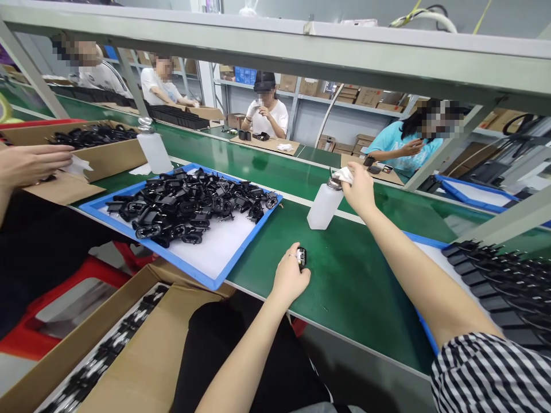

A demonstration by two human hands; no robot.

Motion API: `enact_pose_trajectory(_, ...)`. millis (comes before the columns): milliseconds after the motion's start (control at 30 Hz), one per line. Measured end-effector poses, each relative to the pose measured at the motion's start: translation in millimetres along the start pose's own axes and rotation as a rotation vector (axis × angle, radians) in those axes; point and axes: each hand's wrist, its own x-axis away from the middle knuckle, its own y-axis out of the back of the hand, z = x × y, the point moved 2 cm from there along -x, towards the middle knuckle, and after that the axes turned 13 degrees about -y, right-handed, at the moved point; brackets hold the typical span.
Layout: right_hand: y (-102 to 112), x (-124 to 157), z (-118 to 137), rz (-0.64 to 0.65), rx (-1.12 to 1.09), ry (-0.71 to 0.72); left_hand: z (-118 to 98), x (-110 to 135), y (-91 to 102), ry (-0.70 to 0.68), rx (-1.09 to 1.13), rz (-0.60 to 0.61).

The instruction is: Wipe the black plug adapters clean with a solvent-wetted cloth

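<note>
My left hand [289, 276] is closed round a small black plug part [302, 258], just above the table's front area; its inner side shows metal and pale pieces. Farther up and to the right, my right hand [360, 186] pinches a white cloth [344, 175]. The cloth is at the metal top of a white pump bottle [325, 205], which stands upright on the green table [344, 275]. To the left, a blue-rimmed tray [215, 281] holds a heap of black plug parts [198, 201].
Rows of black plug parts [508, 287] fill a blue-rimmed tray at right. Another bottle [155, 152] stands behind the left tray. A co-worker's hand [37, 163] is at far left. An open carton [129, 355] sits below the table edge. Several people work opposite, beneath an overhead beam [258, 43].
</note>
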Motion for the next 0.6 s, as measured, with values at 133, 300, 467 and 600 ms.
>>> enact_pose_trajectory(133, 2.9, 4.8, -0.7, -0.001, 0.051, 0.056, -0.2, -0.4, -0.1, -0.004, -0.002, 0.001)
enact_pose_trajectory(300, 0.2, 15.3, 0.5, 0.009, 0.185, 0.233, 0.7, -0.2, -0.4, 0.002, 0.014, -0.014)
enact_pose_trajectory(467, 8.4, -2.3, -7.7, -0.004, -0.124, -0.026, 3.4, -1.0, -0.4, -0.040, 0.032, -0.036)
enact_pose_trajectory(600, 23.6, -2.7, -15.7, -0.025, -0.371, -0.242, 5.5, -2.5, 0.7, -0.005, 0.091, -0.046)
